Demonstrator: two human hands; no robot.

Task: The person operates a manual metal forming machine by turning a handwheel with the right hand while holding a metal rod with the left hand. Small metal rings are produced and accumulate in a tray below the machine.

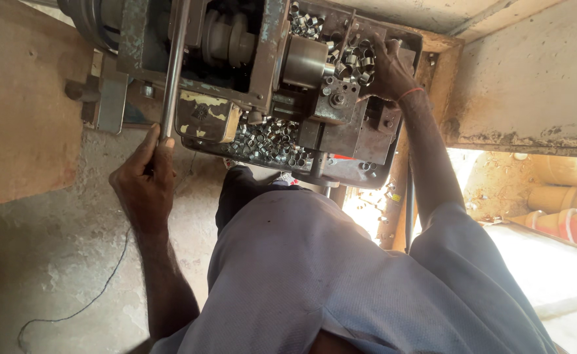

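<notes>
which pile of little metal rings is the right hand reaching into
The upper pile of metal rings, beside the right hand. The lower pile along the machine's near edge lies untouched.

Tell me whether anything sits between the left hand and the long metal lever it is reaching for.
Nothing visible does. The left hand is already wrapped around the lower end of the metal lever, fingers closed on the bar. The right hand is apart, at the small metal rings.
</notes>
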